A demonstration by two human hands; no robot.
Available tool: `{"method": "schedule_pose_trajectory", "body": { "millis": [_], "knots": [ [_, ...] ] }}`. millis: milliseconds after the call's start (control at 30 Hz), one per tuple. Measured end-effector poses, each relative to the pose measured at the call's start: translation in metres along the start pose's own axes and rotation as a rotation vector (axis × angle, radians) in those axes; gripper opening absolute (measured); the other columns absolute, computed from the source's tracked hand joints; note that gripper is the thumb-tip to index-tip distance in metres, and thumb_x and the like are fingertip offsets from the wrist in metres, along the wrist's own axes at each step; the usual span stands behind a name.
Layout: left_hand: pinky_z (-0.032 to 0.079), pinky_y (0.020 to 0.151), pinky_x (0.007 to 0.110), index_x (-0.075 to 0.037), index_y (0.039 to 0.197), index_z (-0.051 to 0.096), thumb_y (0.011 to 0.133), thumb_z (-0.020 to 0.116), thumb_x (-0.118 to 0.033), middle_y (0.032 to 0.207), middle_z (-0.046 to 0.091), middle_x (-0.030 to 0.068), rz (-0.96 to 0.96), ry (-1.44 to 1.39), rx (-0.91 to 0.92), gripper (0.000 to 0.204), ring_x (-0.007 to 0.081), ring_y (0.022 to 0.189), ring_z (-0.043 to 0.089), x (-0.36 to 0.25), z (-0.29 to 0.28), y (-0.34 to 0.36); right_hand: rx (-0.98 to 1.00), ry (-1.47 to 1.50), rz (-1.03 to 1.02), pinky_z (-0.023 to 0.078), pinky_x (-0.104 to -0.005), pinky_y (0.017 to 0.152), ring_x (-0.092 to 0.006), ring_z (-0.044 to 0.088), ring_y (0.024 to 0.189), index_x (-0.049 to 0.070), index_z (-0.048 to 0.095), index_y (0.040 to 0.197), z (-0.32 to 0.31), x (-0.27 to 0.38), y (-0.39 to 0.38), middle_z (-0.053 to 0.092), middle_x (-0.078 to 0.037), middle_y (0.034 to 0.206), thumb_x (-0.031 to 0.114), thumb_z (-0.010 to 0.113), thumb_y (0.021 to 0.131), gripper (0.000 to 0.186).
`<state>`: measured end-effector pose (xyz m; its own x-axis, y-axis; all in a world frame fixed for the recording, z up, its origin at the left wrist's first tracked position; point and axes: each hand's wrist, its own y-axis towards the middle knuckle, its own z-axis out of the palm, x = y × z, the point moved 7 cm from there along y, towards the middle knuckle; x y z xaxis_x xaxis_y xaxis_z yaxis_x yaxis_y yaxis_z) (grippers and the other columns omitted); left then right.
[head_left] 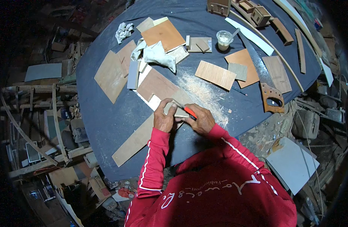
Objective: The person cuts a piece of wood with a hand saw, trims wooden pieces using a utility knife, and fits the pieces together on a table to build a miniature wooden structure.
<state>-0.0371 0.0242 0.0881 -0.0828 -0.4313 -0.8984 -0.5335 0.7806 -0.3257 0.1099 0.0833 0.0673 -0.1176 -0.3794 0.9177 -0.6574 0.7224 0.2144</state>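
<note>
My left hand [165, 118] grips a small flat piece of wood [180, 113] close to my body, its thumb and fingers around the left end. Closed around a red-and-black utility knife [190, 112] is my right hand [203, 120]. The knife's blade end points toward the left hand, over the wood; whether it cuts in cannot be told. Just beyond the hands lies a brown board [156, 84] with pale edging, and a long narrow plank [133, 144] extends to the near left. Sawdust and shavings [204, 92] are scattered beyond my right hand.
A dark cloth [106, 140] covers the table. A handsaw [271, 96] and a pencil [239, 91] lie at right. Farther off are a plastic cup [224, 41] with a stirrer, an orange-brown board [163, 36], a white cloth bundle [160, 56] and small wooden boxes [260, 16].
</note>
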Motion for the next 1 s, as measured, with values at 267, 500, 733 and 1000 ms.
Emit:
{"method": "schedule_pose_trajectory", "body": {
  "millis": [267, 500, 733, 1000],
  "knots": [
    [0.052, 0.079, 0.029, -0.002, 0.124, 0.056, 0.084, 0.072, -0.009, 0.104, 0.065, 0.0095, 0.020, 0.147, 0.319, 0.044, 0.0160, 0.089, 0.063, -0.007, -0.008, -0.021, 0.024, 0.256, 0.289, 0.050, -0.0332, 0.074, -0.0207, 0.064, 0.078, 0.002, 0.065, 0.106, -0.001, -0.026, -0.009, 0.068, -0.013, 0.085, 0.017, 0.068, 0.087, 0.024],
    [0.049, 0.069, 0.030, -0.003, 0.106, 0.067, 0.085, 0.068, -0.011, 0.082, 0.067, 0.0100, 0.428, 0.541, 0.162, 0.022, 0.0199, 0.072, 0.064, -0.034, -0.013, -0.021, 0.102, 0.368, 0.385, 0.048, -0.0299, 0.071, -0.0139, 0.058, 0.073, 0.002, 0.064, 0.110, 0.013, -0.033, -0.015, 0.064, -0.011, 0.080, 0.022, 0.068, 0.089, 0.030],
    [0.050, 0.061, 0.034, 0.000, 0.096, 0.065, 0.085, 0.065, -0.006, 0.076, 0.066, 0.0181, 0.530, 0.647, 0.065, 0.013, 0.0290, 0.064, 0.066, -0.035, -0.003, -0.019, 0.005, 0.263, 0.539, 0.048, -0.0411, 0.073, -0.0315, 0.063, 0.076, 0.002, 0.056, 0.114, 0.002, -0.049, -0.026, 0.062, -0.020, 0.080, 0.034, 0.052, 0.098, 0.036],
    [0.049, 0.061, 0.045, 0.001, 0.090, 0.057, 0.084, 0.065, -0.009, 0.077, 0.063, 0.0222, 0.536, 0.871, 0.071, 0.014, 0.0413, 0.070, 0.063, -0.021, 0.012, -0.007, 0.127, 0.102, 0.465, 0.045, -0.0496, 0.059, -0.0430, 0.062, 0.070, -0.002, 0.054, 0.097, -0.006, -0.029, -0.043, 0.058, -0.029, 0.077, 0.024, 0.046, 0.098, 0.027]
  ]
}}
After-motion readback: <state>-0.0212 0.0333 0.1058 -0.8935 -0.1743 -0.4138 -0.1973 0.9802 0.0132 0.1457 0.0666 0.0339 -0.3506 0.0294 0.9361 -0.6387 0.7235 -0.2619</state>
